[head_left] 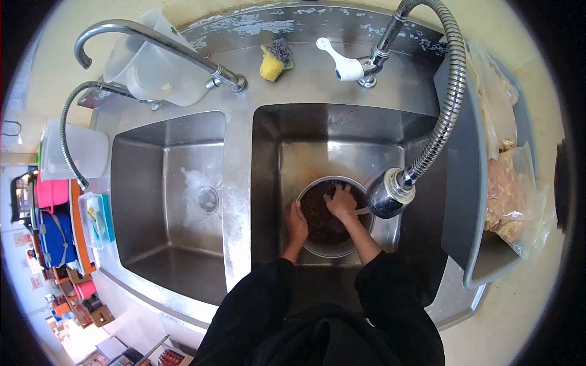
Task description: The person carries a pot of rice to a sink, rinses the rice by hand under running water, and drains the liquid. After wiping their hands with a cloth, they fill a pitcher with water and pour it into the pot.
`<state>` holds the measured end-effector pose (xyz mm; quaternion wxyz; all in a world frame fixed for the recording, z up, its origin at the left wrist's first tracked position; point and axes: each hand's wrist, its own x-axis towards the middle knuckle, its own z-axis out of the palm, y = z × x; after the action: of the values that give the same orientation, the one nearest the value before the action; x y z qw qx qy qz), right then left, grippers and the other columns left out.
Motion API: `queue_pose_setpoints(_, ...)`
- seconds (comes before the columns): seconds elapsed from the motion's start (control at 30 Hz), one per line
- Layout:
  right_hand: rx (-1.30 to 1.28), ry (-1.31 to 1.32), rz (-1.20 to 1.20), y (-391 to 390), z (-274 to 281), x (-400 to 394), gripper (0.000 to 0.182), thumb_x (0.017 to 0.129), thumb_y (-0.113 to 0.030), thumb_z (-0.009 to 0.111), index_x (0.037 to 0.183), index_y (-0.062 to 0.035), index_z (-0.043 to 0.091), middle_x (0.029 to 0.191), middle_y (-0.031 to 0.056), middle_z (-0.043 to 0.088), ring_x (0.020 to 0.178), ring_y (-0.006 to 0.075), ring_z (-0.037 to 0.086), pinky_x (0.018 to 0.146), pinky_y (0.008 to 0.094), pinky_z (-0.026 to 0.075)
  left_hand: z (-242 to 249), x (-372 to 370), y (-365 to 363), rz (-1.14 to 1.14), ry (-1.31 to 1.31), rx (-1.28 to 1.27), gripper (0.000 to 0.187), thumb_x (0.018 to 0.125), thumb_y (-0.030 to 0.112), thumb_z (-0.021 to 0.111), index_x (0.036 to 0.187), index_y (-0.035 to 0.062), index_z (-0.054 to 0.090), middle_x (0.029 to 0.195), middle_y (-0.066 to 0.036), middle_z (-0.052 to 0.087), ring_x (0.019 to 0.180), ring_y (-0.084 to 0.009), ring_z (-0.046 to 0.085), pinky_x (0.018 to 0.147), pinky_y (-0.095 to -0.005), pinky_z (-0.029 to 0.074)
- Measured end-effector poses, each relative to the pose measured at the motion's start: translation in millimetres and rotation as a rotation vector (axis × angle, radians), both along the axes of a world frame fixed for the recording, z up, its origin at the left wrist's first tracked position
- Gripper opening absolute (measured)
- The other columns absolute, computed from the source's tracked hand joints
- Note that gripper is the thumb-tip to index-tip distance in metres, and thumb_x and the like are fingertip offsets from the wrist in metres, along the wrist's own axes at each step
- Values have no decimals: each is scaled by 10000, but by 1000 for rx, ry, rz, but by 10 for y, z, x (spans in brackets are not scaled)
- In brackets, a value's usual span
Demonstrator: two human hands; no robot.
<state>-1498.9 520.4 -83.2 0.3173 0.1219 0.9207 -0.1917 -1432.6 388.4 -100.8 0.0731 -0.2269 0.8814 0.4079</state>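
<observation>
Your left arm point(253, 305) and right arm point(397, 299) reach forward and down, black-sleeved, wrists point(356, 226) bare. Your left hand point(297, 223) stands on edge, palm inward, fingers extended. Your right hand point(341, 202) reaches slightly farther forward, angled leftward, back upward, fingers spread, some tips indistinct.

A cream wall point(516, 36) rises behind the stainless-steel worktop point(238, 152), whose backsplash point(244, 27) bears pale, flaking patches. At far left, orange-edged shelving point(84, 229) stands near a whitish wall point(30, 299) with papers point(23, 239) on it; bright light glares below.
</observation>
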Motion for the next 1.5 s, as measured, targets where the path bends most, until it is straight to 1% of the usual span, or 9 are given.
queue_pose_setpoints(0.1, -20, 233, 8, -32, -317, 34, 603, 785, -399, 526, 1228, -22, 365, 1266, 248, 334, 1140, 398, 377, 922, 471, 348, -219, 58, 58, 67, 233, -57, 290, 918, 205, 347, 1018, -27, 489, 946, -247, 521, 885, -423, 486, 740, -446, 392)
queue_pose_setpoints(0.3, -21, 390, 181, -470, -665, 271, 502, 794, -381, 481, 1148, -26, 455, 1201, 220, 388, 1156, 416, 300, 929, 585, 250, -85, 17, 40, 13, 134, -60, 297, 917, 206, 352, 1008, -41, 489, 924, -248, 516, 860, -423, 490, 717, -458, 387)
queue_pose_setpoints(0.43, -136, 271, 511, -413, -554, 617, 516, 771, -345, 506, 1189, -48, 445, 1226, 191, 389, 1164, 400, 293, 957, 585, 199, -152, 42, 51, 32, 119, 14, 312, 920, 218, 344, 1017, -43, 487, 930, -248, 516, 864, -424, 491, 720, -458, 387)
queue_pose_setpoints(0.63, -199, -21, 583, 75, -146, 906, 516, 746, -344, 565, 1192, -109, 454, 1209, 192, 408, 1156, 396, 326, 952, 564, 244, -123, 40, 51, 39, 163, -14, 331, 924, 228, 342, 1048, -45, 482, 967, -248, 520, 905, -414, 488, 764, -440, 389)
queue_pose_setpoints(0.73, -201, -161, 483, 427, -227, 746, 538, 754, -382, 560, 1212, -127, 437, 1232, 213, 395, 1157, 409, 341, 958, 515, 284, -112, 29, 38, 47, 115, 7, 342, 924, 229, 342, 1074, -47, 477, 1003, -250, 519, 937, -410, 483, 792, -432, 389)
queue_pose_setpoints(0.83, -415, -17, 190, 703, -365, 434, 590, 767, -415, 543, 1236, -81, 412, 1259, 254, 363, 1168, 421, 337, 976, 463, 289, -69, 14, 37, 28, 32, -1, 347, 924, 227, 342, 1089, -47, 474, 1020, -249, 518, 951, -406, 484, 801, -426, 391)
queue_pose_setpoints(0.93, -289, 94, -11, 567, -1022, 213, 626, 777, -422, 533, 1230, -13, 395, 1271, 284, 335, 1189, 419, 315, 967, 459, 305, -97, 22, 30, 13, 17, -45, 340, 924, 224, 343, 1096, -40, 472, 1011, -247, 522, 940, -404, 491, 789, -427, 395)
queue_pose_setpoints(1.13, -175, 265, 10, -229, -748, 95, 572, 778, -391, 540, 1190, -10, 430, 1257, 278, 350, 1172, 429, 323, 959, 468, 307, -2, 9, 51, 6, 177, -125, 319, 919, 210, 358, 1085, -35, 479, 990, -246, 529, 903, -407, 505, 761, -429, 406)
queue_pose_setpoints(1.5, -110, 117, 683, 73, -252, 1004, 521, 730, -373, 590, 1187, -155, 471, 1251, 183, 367, 1153, 379, 327, 909, 590, 281, -77, 42, 35, 5, 132, -93, 307, 915, 194, 363, 1076, -40, 480, 989, -234, 534, 897, -392, 515, 751, -415, 416)
